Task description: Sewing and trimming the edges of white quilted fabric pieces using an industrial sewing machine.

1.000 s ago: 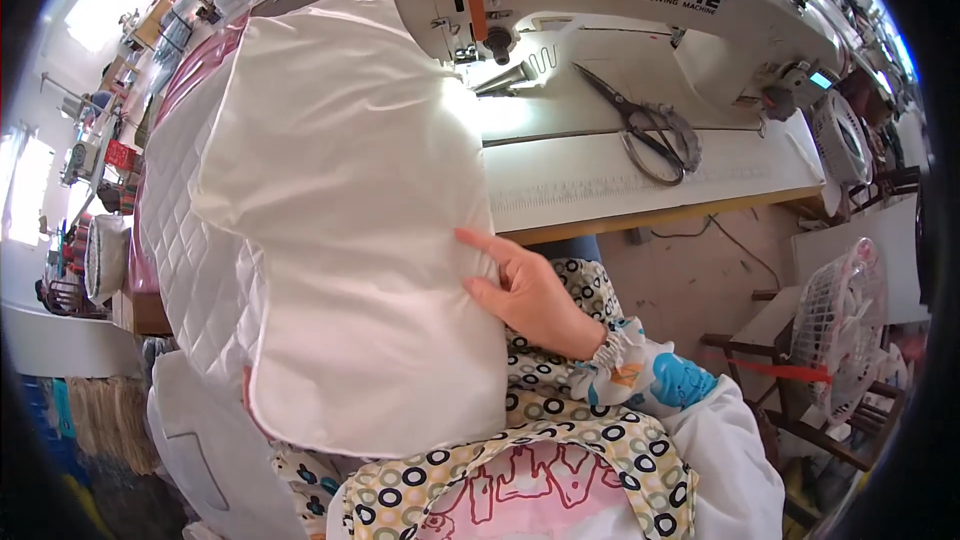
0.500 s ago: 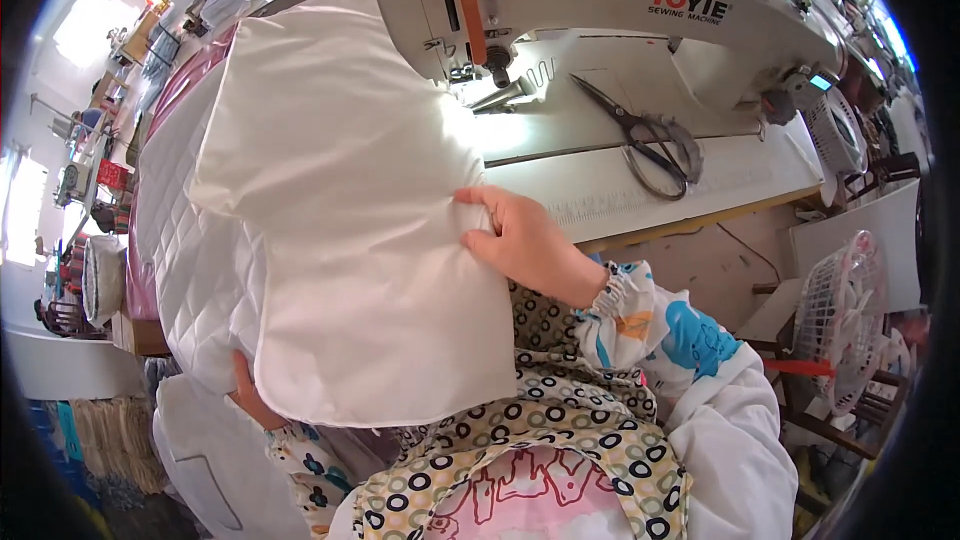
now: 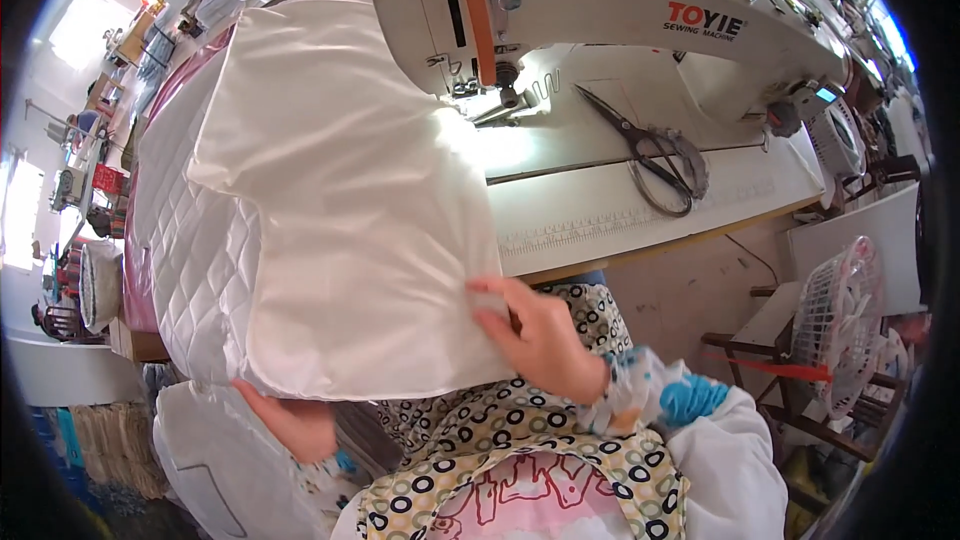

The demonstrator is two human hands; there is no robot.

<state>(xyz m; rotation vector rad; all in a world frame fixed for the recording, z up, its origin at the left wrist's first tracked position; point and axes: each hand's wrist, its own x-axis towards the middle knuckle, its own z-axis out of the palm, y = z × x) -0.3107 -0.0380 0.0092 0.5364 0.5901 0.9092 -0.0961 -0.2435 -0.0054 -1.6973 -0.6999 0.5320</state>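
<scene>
A large white padded fabric piece (image 3: 340, 200) with curved, stitched edges lies under the sewing machine head (image 3: 420, 30) and hangs toward my lap. My right hand (image 3: 545, 340), a little blurred, pinches its right edge near the lower corner. At the lower left, my left hand (image 3: 290, 425) grips the bottom edge, its fingertips hidden under the cloth. White quilted fabric (image 3: 200, 280) spreads out beneath and to the left of the piece. The machine's lamp lights the needle area, where the fabric's right edge lies close by.
Black-handled scissors (image 3: 650, 155) lie on the machine bed, right of the needle. A ruler scale (image 3: 600, 230) runs along the table's front edge. A white fan (image 3: 840, 325) stands at the right beside a wooden stool (image 3: 745, 360). Another white piece (image 3: 215, 460) hangs at lower left.
My right hand has slid down the fabric's right edge toward me. My left hand has come farther into sight below the bottom edge, and that edge has risen slightly.
</scene>
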